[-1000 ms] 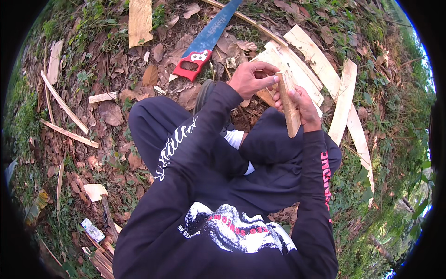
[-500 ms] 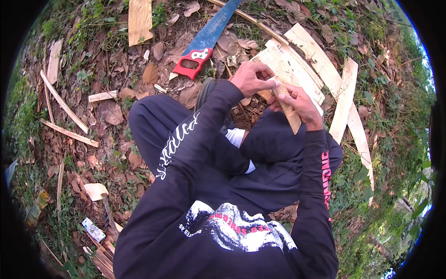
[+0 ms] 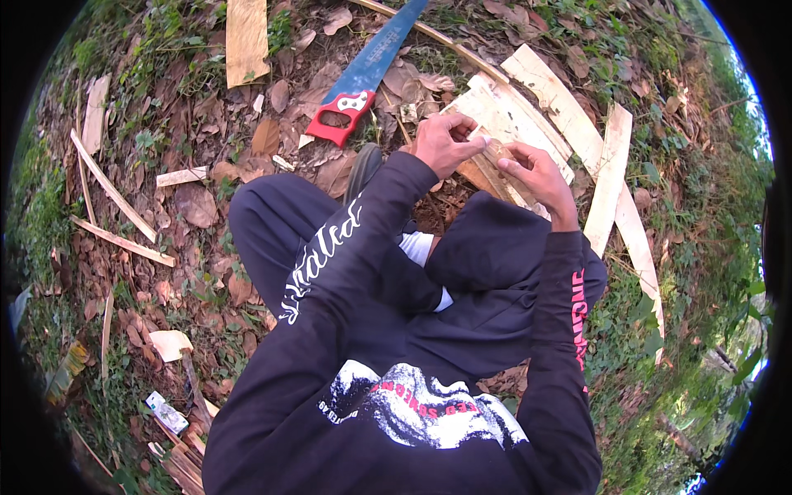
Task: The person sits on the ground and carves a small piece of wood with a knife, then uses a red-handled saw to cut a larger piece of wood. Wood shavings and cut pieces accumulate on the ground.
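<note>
My left hand [image 3: 448,146] is closed in a pinch, with a thin pale edge, likely of wood, showing at its fingertips. Close by on the right, my right hand [image 3: 540,177] has its thumb and fingers bent round a short wooden piece [image 3: 494,152]. The piece bridges the gap between both hands; fingers cover much of it. Just beyond and beneath them lie pale wooden boards [image 3: 516,114], stacked partly over each other in front of my bent knee.
A handsaw [image 3: 360,78] with a red handle and blue blade lies ahead. Long planks [image 3: 610,177] rest at the right, another board [image 3: 247,41] at far left. Thin wood strips [image 3: 115,190] and a small white package [image 3: 167,412] lie on leafy ground at the left.
The wooden piece has turned; its long end no longer points toward me beneath my right hand. My right hand has shifted slightly, and the boards beneath show more.
</note>
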### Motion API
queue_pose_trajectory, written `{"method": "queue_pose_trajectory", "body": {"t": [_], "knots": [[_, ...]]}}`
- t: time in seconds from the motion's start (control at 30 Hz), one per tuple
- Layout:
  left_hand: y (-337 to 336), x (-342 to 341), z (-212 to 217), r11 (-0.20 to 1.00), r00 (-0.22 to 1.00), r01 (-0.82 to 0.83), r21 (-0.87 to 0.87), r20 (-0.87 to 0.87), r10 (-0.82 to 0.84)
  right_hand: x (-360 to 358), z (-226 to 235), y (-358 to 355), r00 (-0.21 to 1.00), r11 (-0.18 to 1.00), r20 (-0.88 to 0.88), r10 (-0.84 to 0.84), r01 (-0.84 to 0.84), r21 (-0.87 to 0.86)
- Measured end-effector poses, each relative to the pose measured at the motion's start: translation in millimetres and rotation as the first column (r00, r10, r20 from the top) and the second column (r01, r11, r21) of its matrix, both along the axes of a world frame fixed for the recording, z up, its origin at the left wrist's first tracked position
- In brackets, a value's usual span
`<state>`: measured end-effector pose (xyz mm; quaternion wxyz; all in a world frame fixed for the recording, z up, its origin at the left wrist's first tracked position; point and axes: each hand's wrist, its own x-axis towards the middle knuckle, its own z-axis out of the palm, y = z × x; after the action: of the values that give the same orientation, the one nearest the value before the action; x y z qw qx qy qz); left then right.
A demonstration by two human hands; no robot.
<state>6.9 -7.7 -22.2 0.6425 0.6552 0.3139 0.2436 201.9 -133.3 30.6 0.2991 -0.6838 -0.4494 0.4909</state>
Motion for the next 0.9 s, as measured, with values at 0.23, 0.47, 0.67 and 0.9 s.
{"method": "queue_pose_trajectory", "body": {"t": [0.23,0.47,0.67,0.9], "knots": [[6,0,-12,0.938,0.999,-0.006,0.347,-0.048,0.024,30,13,34,0.909,0.960,0.306,0.281,-0.270,-0.080],[12,10,-3,0.657,0.996,0.079,0.749,-0.084,-0.023,40,1,76,0.848,0.910,0.331,0.415,-0.377,-0.174],[27,27,-13,0.632,0.991,0.130,0.764,-0.084,-0.101,48,-8,89,0.833,0.903,0.352,0.426,-0.369,-0.220],[31,38,-13,0.715,0.994,0.109,0.691,-0.072,-0.082,52,-12,86,0.853,0.939,0.395,0.341,-0.332,-0.094]]}}
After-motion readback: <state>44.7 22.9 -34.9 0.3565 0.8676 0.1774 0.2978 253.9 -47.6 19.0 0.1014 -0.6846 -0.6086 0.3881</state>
